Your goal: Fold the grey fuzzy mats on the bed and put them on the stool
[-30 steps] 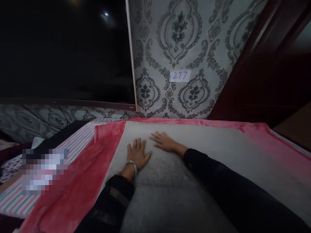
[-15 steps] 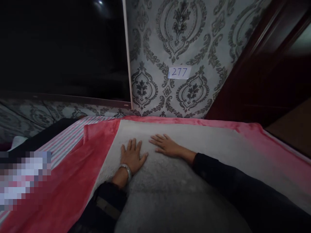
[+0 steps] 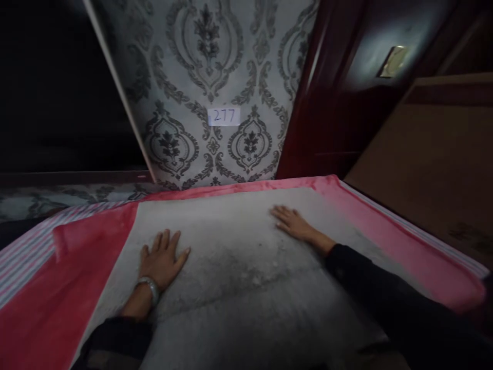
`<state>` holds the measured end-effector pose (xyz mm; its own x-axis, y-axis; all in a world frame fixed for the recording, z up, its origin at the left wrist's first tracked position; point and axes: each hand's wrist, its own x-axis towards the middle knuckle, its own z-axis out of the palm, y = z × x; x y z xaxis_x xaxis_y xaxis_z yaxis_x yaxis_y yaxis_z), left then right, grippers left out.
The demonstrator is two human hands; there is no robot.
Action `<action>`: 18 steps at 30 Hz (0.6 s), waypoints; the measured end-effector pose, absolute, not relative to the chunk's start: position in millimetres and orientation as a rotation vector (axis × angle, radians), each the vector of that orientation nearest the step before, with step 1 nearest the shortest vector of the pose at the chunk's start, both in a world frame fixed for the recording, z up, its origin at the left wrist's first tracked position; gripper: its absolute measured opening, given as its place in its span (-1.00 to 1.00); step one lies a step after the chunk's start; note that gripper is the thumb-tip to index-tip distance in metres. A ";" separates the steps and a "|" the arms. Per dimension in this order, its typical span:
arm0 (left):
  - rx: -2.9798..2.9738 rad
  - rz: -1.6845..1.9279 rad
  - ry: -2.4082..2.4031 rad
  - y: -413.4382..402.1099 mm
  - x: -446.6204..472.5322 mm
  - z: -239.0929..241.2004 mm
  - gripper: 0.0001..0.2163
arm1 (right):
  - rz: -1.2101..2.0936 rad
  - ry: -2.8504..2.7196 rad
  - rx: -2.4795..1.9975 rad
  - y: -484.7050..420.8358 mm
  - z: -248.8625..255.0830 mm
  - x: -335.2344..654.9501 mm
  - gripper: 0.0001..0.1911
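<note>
A grey fuzzy blanket (image 3: pixel 239 267) lies spread over a pink blanket (image 3: pixel 42 298) on a bed. My left hand (image 3: pixel 162 259) rests flat on the grey blanket's left part, fingers spread, with a silver bracelet at the wrist. Over on the right part my right hand (image 3: pixel 292 223) lies flat too, fingers stretched out toward the wall. Both arms are in dark sleeves. Neither hand holds anything.
A striped sheet (image 3: pixel 23 252) shows under the pink blanket at the left. Patterned wallpaper with a paper label "277" (image 3: pixel 223 116) rises behind the bed. A dark wooden door (image 3: pixel 346 103) and brown floor (image 3: pixel 431 169) are at the right; a dark panel (image 3: pixel 54 92) at the left.
My hands have slid apart across the grey blanket, the left one to the left and the right one to the right. The view has swung to the right.
</note>
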<state>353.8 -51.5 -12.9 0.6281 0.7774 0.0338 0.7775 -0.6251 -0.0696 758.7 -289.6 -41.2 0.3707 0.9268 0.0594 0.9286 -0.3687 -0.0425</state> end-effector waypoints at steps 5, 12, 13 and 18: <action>-2.749 -0.016 -1.303 -49.2 354.3 -10.6 -0.37 | -0.005 -1.434 -2.752 -339.4 -36.2 773.0 -0.37; -2.761 -0.106 -1.287 -48.3 354.7 -6.5 -0.39 | -0.010 -0.590 -2.990 -450.6 -21.7 820.6 -0.35; -2.764 -0.122 -1.288 -49.5 355.2 -5.3 -0.39 | -0.069 -0.600 -2.982 -453.5 -23.0 810.4 -0.34; -2.778 -0.103 -1.265 -63.4 357.8 2.4 -0.41 | -0.104 -1.418 -2.710 -436.1 -41.5 722.5 -0.35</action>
<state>357.8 -63.4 2.4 0.6555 0.7489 0.0971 0.7548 -0.6540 -0.0514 722.5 -436.1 -41.5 0.5691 0.8165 0.0974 0.8220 -0.5681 -0.0404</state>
